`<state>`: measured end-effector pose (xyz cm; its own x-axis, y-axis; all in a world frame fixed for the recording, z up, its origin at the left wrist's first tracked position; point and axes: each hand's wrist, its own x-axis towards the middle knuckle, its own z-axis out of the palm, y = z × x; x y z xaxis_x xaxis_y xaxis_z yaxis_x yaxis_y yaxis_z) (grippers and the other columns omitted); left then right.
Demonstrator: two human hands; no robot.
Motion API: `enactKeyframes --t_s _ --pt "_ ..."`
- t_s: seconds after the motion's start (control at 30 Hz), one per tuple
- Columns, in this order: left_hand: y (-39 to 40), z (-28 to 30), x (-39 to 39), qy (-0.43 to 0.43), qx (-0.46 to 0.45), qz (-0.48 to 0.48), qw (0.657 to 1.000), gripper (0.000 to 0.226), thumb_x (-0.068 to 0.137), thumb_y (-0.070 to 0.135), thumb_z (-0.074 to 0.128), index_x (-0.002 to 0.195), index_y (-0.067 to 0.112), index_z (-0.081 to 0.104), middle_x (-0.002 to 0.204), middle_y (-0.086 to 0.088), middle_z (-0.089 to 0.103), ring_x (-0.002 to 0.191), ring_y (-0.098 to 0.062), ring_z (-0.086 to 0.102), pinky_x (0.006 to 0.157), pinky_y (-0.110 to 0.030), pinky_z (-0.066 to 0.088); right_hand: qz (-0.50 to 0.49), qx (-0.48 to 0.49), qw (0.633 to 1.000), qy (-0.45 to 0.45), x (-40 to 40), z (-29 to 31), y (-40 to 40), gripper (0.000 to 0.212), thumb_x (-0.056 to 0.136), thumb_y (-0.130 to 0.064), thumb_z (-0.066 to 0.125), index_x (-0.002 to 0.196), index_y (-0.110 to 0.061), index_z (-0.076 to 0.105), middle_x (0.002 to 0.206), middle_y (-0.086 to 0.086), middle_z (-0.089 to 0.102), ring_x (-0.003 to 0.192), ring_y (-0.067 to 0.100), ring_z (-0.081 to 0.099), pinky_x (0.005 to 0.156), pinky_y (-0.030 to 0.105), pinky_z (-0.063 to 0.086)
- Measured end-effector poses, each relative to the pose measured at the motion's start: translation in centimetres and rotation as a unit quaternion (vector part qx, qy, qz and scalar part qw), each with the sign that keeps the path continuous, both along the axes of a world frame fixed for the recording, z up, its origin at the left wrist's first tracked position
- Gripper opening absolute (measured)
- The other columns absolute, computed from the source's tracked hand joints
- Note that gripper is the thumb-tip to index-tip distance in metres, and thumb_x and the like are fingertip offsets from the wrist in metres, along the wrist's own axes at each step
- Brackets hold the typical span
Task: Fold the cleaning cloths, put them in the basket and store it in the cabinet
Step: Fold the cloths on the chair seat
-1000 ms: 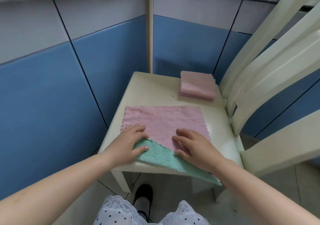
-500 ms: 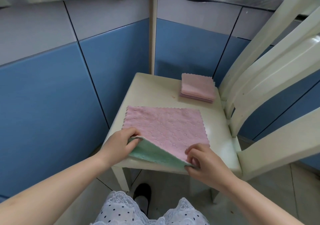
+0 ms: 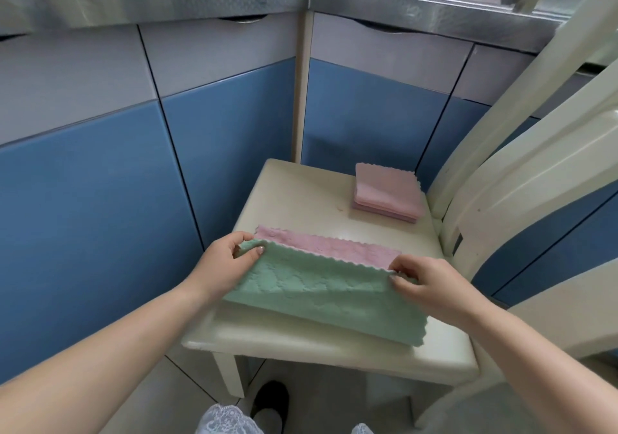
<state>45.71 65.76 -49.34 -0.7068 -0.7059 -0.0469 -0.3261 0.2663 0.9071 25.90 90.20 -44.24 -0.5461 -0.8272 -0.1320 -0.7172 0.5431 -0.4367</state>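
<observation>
Since the earlier frame, both hands have carried the cloth's [image 3: 321,286] near edge forward, mint quilted underside up, pink scalloped strip beyond. Left hand [image 3: 224,263] and right hand [image 3: 431,283] pinch its corners on the cream chair seat [image 3: 301,340]; seemingly three folded pink cloths [image 3: 388,193] lie behind.

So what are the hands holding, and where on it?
The cloth, green side up: left hand and right hand each pinch a corner of the edge being folded over.

Chair seat [image 3: 294,196] supporting cloths
A folded pink stack [image 3: 388,193] is lying behind the pink-and-green cloth [image 3: 321,286], nearer the chair back [image 3: 521,152].
</observation>
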Motion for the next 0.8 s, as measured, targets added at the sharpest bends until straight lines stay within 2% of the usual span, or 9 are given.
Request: enactKeyframes --t_s 0.03,0.13,0.23,0.33,0.47,0.63,0.7,0.73,0.8 --pt "-0.3 -0.3 -0.4 -0.005 0.007 0.004 1.0 0.006 0.089 0.023 0.062 0.095 0.024 0.063 0.068 -0.009 0.057 0.058 -0.015 0.053 0.059 -0.027 0.046 -0.015 0.011 1.0 -0.004 -0.7 -0.2 -0.6 0.006 0.091 -0.029 0.052 0.087 -0.029 0.056 0.079 -0.014 0.06 0.066 0.003 0.052 0.056 0.019 0.038" --pt "-1.2 -0.7 -1.9 0.01 0.047 0.024 0.999 0.007 0.089 0.02 0.062 0.095 0.02 0.065 0.088 -0.009 0.071 0.079 -0.026 0.067 0.077 -0.041 0.054 -0.08 -0.002 0.996 -0.031 -2.8 -1.6 -2.5 0.011 0.091 -0.033 0.056 0.088 -0.023 0.059 0.078 -0.007 0.059 0.068 0.01 0.052 0.053 0.019 0.036" --pt "-2.1 -0.9 -3.4 -0.045 -0.066 0.038 0.996 0.011 0.09 0.029 0.06 0.092 0.019 0.063 0.082 -0.003 0.065 0.077 -0.022 0.059 0.065 -0.032 0.045 -0.134 -0.01 0.989 -0.063 -4.4 -3.1 -3.8 0.022 0.091 -0.037 0.058 0.081 -0.017 0.058 0.068 -0.005 0.053 0.062 0.013 0.046 0.053 0.026 0.032" --pt "-2.6 -0.8 -4.6 -0.13 -0.197 0.022 0.971 0.019 0.093 0.039 0.052 0.09 0.02 0.055 0.077 0.001 0.061 0.072 -0.018 0.056 0.062 -0.032 0.042 -0.148 0.008 0.988 -0.036 -5.6 -4.5 -4.3 0.025 0.092 -0.041 0.055 0.084 -0.017 0.057 0.073 -0.003 0.056 0.067 0.015 0.048 0.056 0.029 0.032" --pt "-3.7 -1.0 -5.8 -0.167 -0.235 0.018 0.957 0.028 0.093 0.042 0.05 0.085 0.015 0.051 0.074 -0.002 0.059 0.069 -0.021 0.055 0.058 -0.034 0.042 -0.153 0.012 0.988 -0.015 -6.6 -5.6 -4.8 0.025 0.092 -0.044 0.053 0.088 -0.02 0.057 0.082 -0.003 0.06 0.076 0.017 0.052 0.058 0.029 0.036" --pt "-4.2 -1.6 -6.9 -0.209 -0.254 0.019 0.944 0.031 0.092 0.041 0.051 0.082 0.012 0.047 0.074 -0.002 0.056 0.073 -0.025 0.055 0.057 -0.033 0.038 -0.159 0.037 0.986 0.022 -7.6 -6.5 -5.7 0.027 0.092 -0.047 0.051 0.095 -0.021 0.058 0.097 0.002 0.065 0.087 0.022 0.057 0.073 0.033 0.047" --pt "-4.0 -1.5 -7.1 -0.231 -0.259 0.014 0.938 0.026 0.091 0.04 0.054 0.094 0.015 0.05 0.093 -0.001 0.059 0.087 -0.026 0.056 0.066 -0.033 0.042 -0.17 0.028 0.983 0.06 -7.6 -6.5 -5.9 0.028 0.093 -0.045 0.05 0.101 -0.02 0.059 0.102 0.003 0.065 0.091 0.023 0.058 0.076 0.035 0.05" --pt "-3.7 -1.4 -7.1 -0.237 -0.285 0.013 0.929 0.03 0.09 0.04 0.055 0.108 0.016 0.051 0.108 -0.001 0.056 0.1 -0.026 0.054 0.077 -0.036 0.043 -0.183 0.003 0.979 0.084 -7.3 -6.5 -6.0 0.027 0.093 -0.044 0.05 0.104 -0.02 0.058 0.105 0.003 0.064 0.093 0.024 0.058 0.078 0.037 0.05" --pt "-2.5 -1.3 -7.1 -0.208 -0.369 0.011 0.906 0.047 0.09 0.036 0.056 0.131 0.017 0.045 0.133 -0.003 0.045 0.125 -0.027 0.041 0.1 -0.041 0.035 -0.191 -0.066 0.971 0.13 -6.2 -6.6 -6.4 0.029 0.092 -0.038 0.05 0.114 -0.02 0.057 0.118 0.003 0.059 0.105 0.023 0.055 0.086 0.039 0.047"
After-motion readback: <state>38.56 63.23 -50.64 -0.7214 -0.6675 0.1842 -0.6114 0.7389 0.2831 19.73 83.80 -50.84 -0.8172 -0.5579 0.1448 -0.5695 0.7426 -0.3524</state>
